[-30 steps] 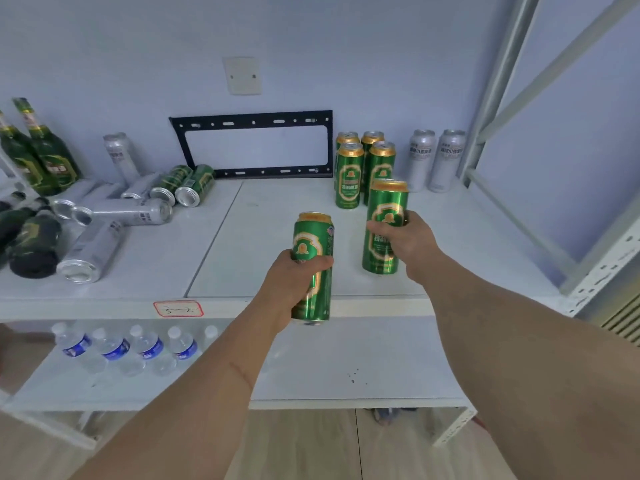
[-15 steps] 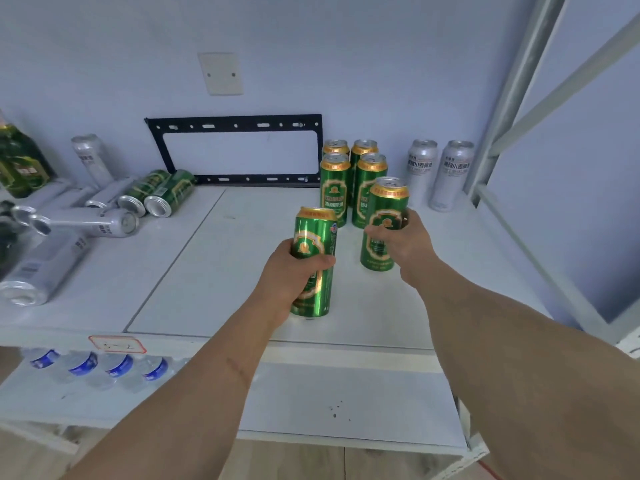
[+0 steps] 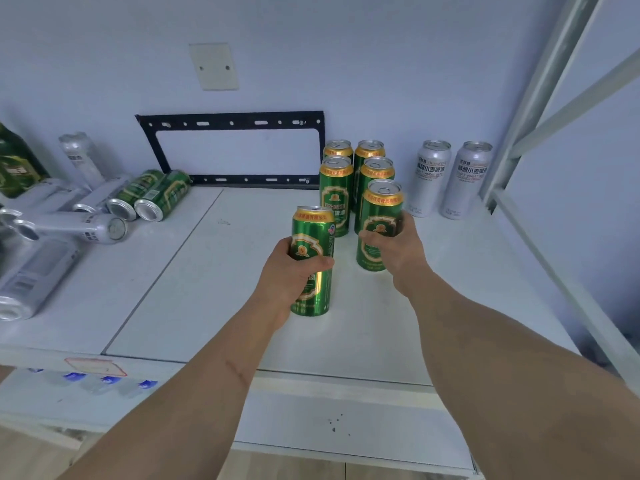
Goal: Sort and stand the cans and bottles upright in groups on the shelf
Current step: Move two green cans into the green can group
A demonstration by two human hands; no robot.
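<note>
Both hands grip green beer cans. My left hand [image 3: 291, 271] wraps its fingers and thumb round one upright green can [image 3: 313, 259], held near the middle of the white shelf [image 3: 173, 289]; whether its base touches the surface I cannot tell. My right hand [image 3: 394, 251] curls round a second upright green can [image 3: 379, 216], which sits just right of and a little farther than the first.

I see the shelf as a white top in two panels with a seam between them, set against a pale blue wall carrying a blank switch plate [image 3: 214, 66] and a black metal bracket [image 3: 232, 148]. A grey metal upright [image 3: 540, 95] frames the right side. A lower shelf [image 3: 346, 424] shows beneath, with blue-capped water bottles [image 3: 90, 379] blurred at its left.

Directly behind the right-hand can stand four green cans [image 3: 356, 168] in a tight two-by-two block. Two silver cans [image 3: 450, 178] stand upright farther right, near the wall. At the far left, two green cans [image 3: 152, 195] lie on their sides beside several silver cans [image 3: 59, 230] also lying down, and a green glass bottle [image 3: 17, 164] shows at the left edge.
</note>
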